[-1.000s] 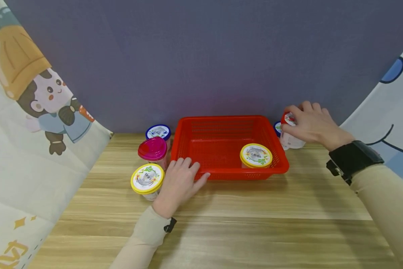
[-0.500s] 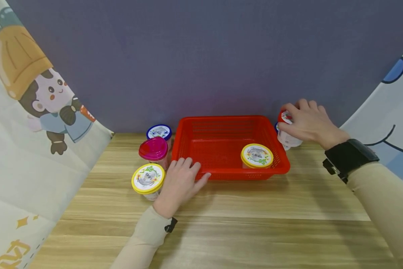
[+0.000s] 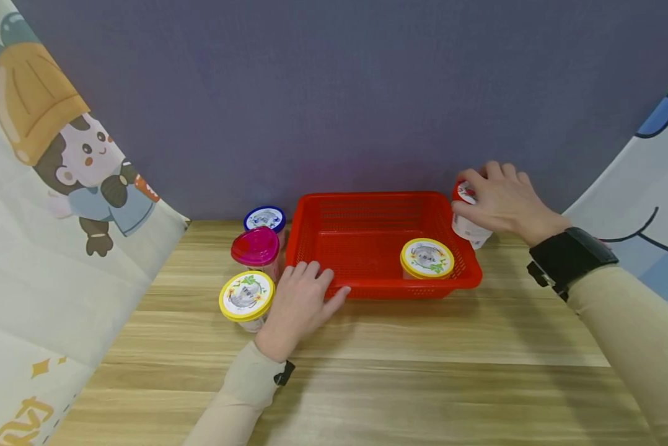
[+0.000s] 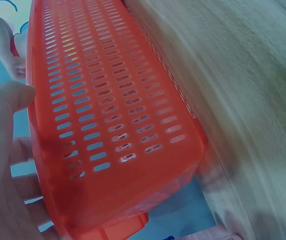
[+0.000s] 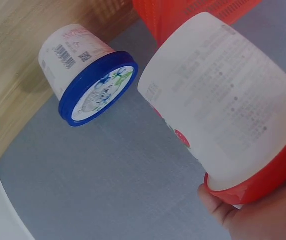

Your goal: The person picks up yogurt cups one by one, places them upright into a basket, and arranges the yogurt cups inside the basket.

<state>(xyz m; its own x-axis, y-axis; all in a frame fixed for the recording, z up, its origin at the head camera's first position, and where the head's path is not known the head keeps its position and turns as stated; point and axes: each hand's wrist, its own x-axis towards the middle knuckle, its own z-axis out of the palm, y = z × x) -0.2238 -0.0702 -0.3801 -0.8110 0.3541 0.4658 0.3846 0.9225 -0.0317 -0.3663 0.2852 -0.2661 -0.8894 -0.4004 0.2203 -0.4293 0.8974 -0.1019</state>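
Observation:
In the head view my right hand grips a white paper cup with a red lid from above, by the lid, at the basket's right end. The right wrist view shows that cup close up, its red lid held in the fingers. My left hand rests over the front-left rim of the red plastic basket, fingers relaxed. In the left wrist view the thumb touches the rim of the basket. A yellow-lidded cup stands inside the basket, front right.
Left of the basket stand a blue-lidded cup, a cup with a pink lid and a yellow-lidded cup. Another blue-lidded cup stands near the right end, hidden in the head view. A grey wall rises behind the wooden table.
My right hand has moved left with the red-lidded cup, closer to the basket's right rim. The blue-lidded cup behind it has gone out of sight. The left hand stays in place.

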